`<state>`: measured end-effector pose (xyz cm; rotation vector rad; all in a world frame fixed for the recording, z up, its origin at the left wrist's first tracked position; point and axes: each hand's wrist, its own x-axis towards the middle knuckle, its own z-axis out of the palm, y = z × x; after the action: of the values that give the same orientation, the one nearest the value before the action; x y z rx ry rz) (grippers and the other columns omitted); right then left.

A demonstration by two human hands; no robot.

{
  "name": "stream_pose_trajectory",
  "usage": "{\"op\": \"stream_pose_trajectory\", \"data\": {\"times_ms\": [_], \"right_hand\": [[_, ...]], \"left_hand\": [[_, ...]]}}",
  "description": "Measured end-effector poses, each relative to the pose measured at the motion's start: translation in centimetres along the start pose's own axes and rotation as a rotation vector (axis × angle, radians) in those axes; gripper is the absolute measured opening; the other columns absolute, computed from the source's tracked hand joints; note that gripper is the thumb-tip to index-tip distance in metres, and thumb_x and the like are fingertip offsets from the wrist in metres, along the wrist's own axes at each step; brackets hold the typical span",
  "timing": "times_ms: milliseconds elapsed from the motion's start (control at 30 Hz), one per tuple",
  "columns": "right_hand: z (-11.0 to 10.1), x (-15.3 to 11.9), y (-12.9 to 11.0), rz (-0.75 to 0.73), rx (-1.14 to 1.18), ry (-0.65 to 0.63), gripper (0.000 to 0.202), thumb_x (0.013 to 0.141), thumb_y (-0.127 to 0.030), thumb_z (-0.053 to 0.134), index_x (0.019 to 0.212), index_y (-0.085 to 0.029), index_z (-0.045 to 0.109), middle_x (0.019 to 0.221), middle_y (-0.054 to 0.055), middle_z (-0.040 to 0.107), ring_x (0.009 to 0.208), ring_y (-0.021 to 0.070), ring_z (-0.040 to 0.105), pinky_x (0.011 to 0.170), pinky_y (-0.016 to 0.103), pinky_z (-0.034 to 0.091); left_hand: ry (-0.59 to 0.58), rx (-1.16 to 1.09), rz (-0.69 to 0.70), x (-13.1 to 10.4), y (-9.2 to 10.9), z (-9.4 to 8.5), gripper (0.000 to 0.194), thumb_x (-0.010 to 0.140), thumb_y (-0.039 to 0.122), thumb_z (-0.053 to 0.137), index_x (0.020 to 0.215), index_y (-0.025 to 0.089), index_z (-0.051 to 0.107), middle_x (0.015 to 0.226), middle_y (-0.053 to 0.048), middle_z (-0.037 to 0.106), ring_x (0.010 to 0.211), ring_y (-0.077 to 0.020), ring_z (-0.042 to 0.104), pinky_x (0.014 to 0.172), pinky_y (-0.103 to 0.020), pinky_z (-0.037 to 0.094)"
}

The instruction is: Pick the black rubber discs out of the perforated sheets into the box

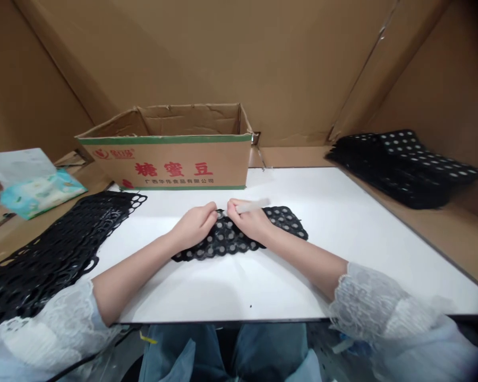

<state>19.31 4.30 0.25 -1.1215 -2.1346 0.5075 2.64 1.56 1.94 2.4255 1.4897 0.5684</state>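
A black sheet with rows of round pale spots [233, 247] lies on the white board [183, 297] in front of me. My left hand [197, 225] is closed at the sheet's upper left part, its fingers pinched on the far edge. Just to its right, my right hand [249, 218] is closed around a whitish, translucent stick-like tool [255, 205], whose rear end points right. The tool's tip is near the sheet's far edge, between the two hands, and is too small to make out clearly.
An open cardboard box [167, 162] stands at the back. Black perforated sheets [51, 254] are stacked at the left, below a tissue pack [42, 193]. More black sheets with pale spots [402, 164] are piled at the back right. Cardboard walls [295, 63] rise behind.
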Motion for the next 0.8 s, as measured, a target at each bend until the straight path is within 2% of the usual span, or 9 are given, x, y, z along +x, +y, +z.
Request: {"op": "stream_pose_trajectory", "data": {"times_ms": [100, 167, 267, 400, 500, 600, 800], "right_hand": [[-0.4, -0.2, 0.6, 0.108, 0.308, -0.07, 0.036, 0.084, -0.04, 0.024, 0.056, -0.018, 0.032, 0.053, -0.003, 0.034, 0.054, 0.0101, 0.037, 0.055, 0.022, 0.029], [-0.4, -0.2, 0.7, 0.15, 0.375, -0.03, 0.037, 0.084, -0.041, 0.024, 0.056, -0.018, 0.032, 0.053, -0.003, 0.033, 0.055, 0.0099, 0.037, 0.056, 0.022, 0.029], [-0.2, -0.3, 0.5, 0.108, 0.379, 0.009, 0.034, 0.084, -0.038, 0.026, 0.057, -0.018, 0.031, 0.055, -0.004, 0.031, 0.056, 0.0097, 0.035, 0.056, 0.022, 0.028], [0.0, -0.3, 0.1, 0.076, 0.353, -0.006, 0.03, 0.083, -0.032, 0.027, 0.057, -0.019, 0.026, 0.055, -0.004, 0.027, 0.055, 0.0096, 0.033, 0.054, 0.023, 0.026], [0.0, -0.4, -0.1, 0.064, 0.336, 0.01, 0.029, 0.083, -0.03, 0.027, 0.056, -0.019, 0.025, 0.055, -0.004, 0.027, 0.056, 0.0096, 0.033, 0.055, 0.023, 0.026], [0.0, -0.5, -0.1, 0.074, 0.33, 0.012, 0.029, 0.082, -0.029, 0.028, 0.056, -0.019, 0.025, 0.054, -0.004, 0.027, 0.055, 0.0095, 0.034, 0.054, 0.023, 0.026], [0.3, -0.6, -0.7, 0.088, 0.28, 0.011, 0.028, 0.082, -0.028, 0.026, 0.056, -0.019, 0.024, 0.053, -0.003, 0.028, 0.054, 0.0096, 0.035, 0.052, 0.022, 0.028]], "left_hand": [[-0.045, 0.149, -0.006, 0.2, -1.2, -0.6, 0.022, 0.084, 0.031, 0.023, 0.072, 0.021, 0.038, 0.056, 0.001, 0.045, 0.056, -0.0174, 0.047, 0.055, -0.027, 0.032], [-0.085, 0.25, -0.016, 0.3, -1.7, -0.8, 0.021, 0.084, 0.031, 0.023, 0.078, 0.021, 0.041, 0.056, 0.0, 0.047, 0.055, -0.0185, 0.048, 0.055, -0.027, 0.031], [-0.12, 0.297, 0.013, 0.4, -1.6, -0.9, 0.021, 0.082, 0.028, 0.024, 0.09, 0.022, 0.044, 0.066, -0.001, 0.054, 0.062, -0.0194, 0.051, 0.057, -0.028, 0.033], [-0.096, 0.133, 0.063, 0.6, -0.8, -0.6, 0.026, 0.083, 0.029, 0.023, 0.085, 0.019, 0.047, 0.079, -0.004, 0.056, 0.074, -0.0192, 0.051, 0.066, -0.029, 0.036], [-0.132, 0.023, 0.02, 0.7, -0.6, -0.3, 0.027, 0.084, 0.036, 0.026, 0.085, 0.019, 0.048, 0.072, -0.002, 0.055, 0.069, -0.018, 0.05, 0.063, -0.028, 0.036], [-0.172, -0.088, 0.037, 0.8, -0.7, -0.4, 0.026, 0.082, 0.038, 0.031, 0.08, 0.019, 0.048, 0.069, 0.0, 0.053, 0.065, -0.0155, 0.048, 0.061, -0.026, 0.035], [-0.101, -0.236, -0.014, 0.6, 0.0, -0.3, 0.022, 0.082, 0.032, 0.032, 0.069, 0.018, 0.043, 0.064, 0.003, 0.045, 0.063, -0.0123, 0.044, 0.059, -0.023, 0.033]]}}
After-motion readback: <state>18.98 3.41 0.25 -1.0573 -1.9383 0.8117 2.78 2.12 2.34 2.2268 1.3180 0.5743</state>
